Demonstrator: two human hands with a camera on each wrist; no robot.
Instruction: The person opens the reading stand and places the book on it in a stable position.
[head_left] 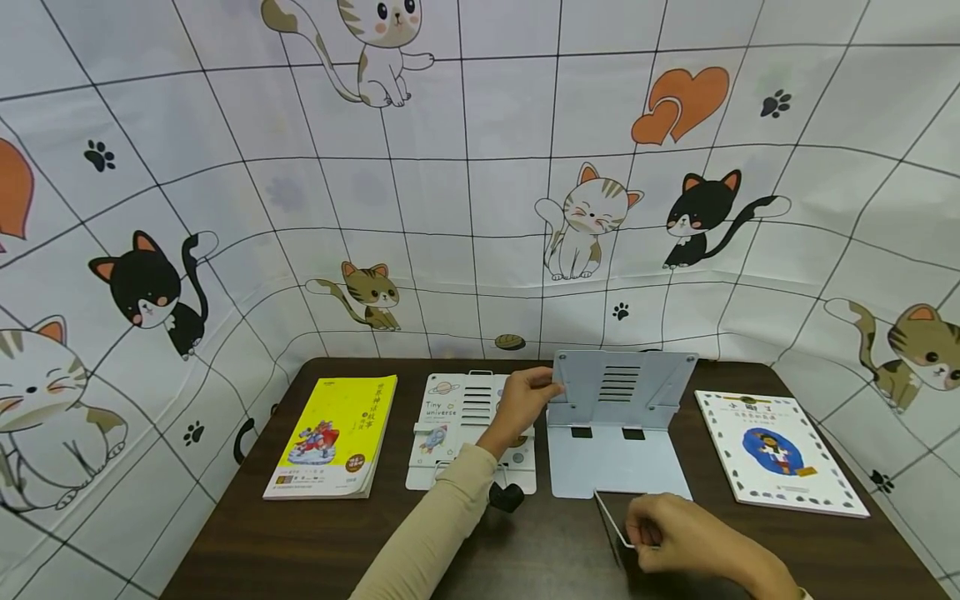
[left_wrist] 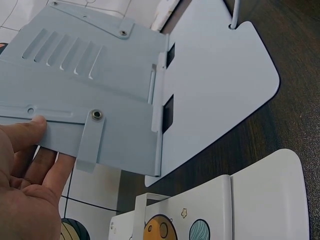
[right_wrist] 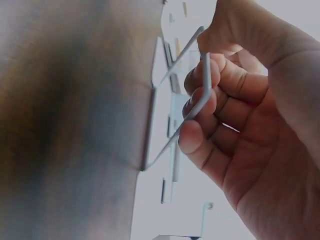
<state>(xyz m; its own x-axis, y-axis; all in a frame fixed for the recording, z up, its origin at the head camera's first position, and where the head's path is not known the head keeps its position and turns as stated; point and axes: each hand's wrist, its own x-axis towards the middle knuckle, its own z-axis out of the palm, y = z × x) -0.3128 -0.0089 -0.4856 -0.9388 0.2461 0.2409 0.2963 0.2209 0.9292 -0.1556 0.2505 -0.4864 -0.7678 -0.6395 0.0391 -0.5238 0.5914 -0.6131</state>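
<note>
A pale blue-grey metal book stand (head_left: 615,471) lies on the table with its slotted back plate (left_wrist: 120,115) raised at the hinge. My left hand (head_left: 521,406) grips the plate's left edge, thumb on the bracketed face and fingers behind it. At the stand's front edge, a bent wire support (right_wrist: 206,75) stands out from the base. My right hand (head_left: 686,533) pinches this wire between thumb and curled fingers. In the right wrist view, the wire's two legs run to the base.
Left of the stand lies a white "Tiny universe" book stand (head_left: 442,408), partly behind my left arm, with a black piece (head_left: 506,497) at its front. A yellow book (head_left: 330,433) lies farther left. On the right is a white-covered book (head_left: 780,454). A cat-printed cloth (head_left: 420,192) surrounds the table.
</note>
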